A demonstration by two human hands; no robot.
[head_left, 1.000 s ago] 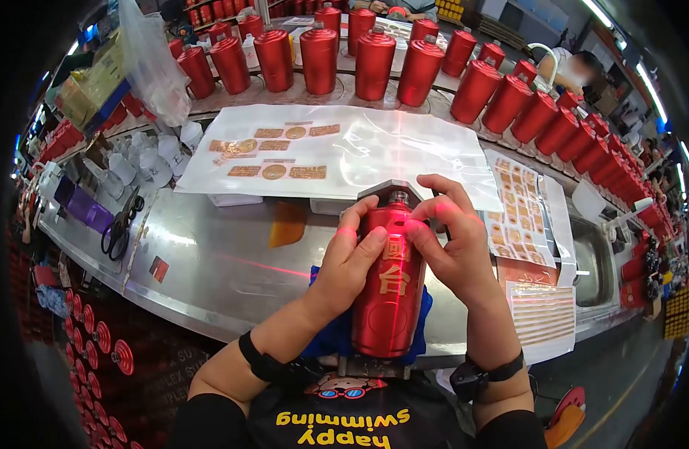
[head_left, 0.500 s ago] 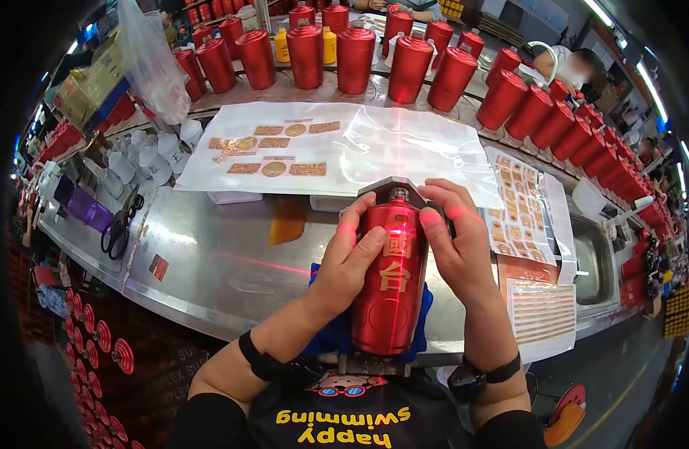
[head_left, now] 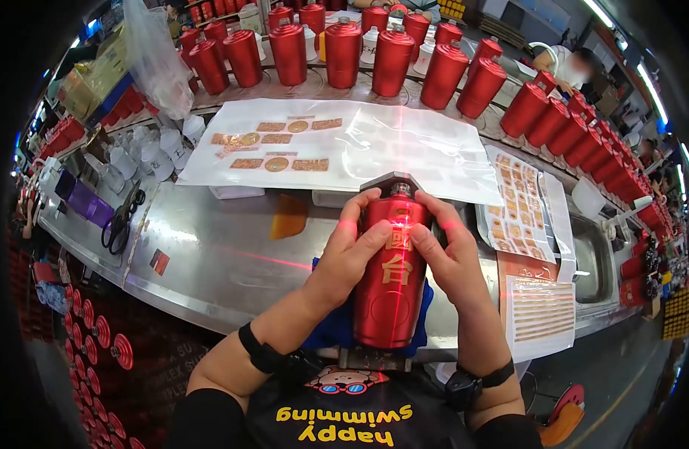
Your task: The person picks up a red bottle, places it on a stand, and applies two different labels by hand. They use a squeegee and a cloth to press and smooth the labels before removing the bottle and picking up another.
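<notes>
A red bottle point(head_left: 389, 299) with gold characters down its front lies on a blue cloth point(head_left: 333, 329), its neck pointing away from me. My left hand point(head_left: 352, 251) wraps round its left side, thumb on the front near the characters. Round the right side curls my right hand point(head_left: 447, 251), its thumb also pressed on the characters. A dark angular plate point(head_left: 387, 182) stands behind the bottle's neck. Red laser lines cross the bottle and both hands. Beyond it lies a white sheet point(head_left: 374, 142) with gold and red decals.
Red bottles point(head_left: 343, 56) line a curved conveyor at the back. Black scissors point(head_left: 122, 221) and clear bottles point(head_left: 105, 172) are at left. Decal sheets point(head_left: 520, 202) and a sink point(head_left: 593, 258) are at right. Two other people sit beyond the conveyor. An amber piece point(head_left: 288, 217) lies on the metal table.
My right hand has come down and inward, its thumb now on the bottle's front by the characters. The bottles on the conveyor have shifted.
</notes>
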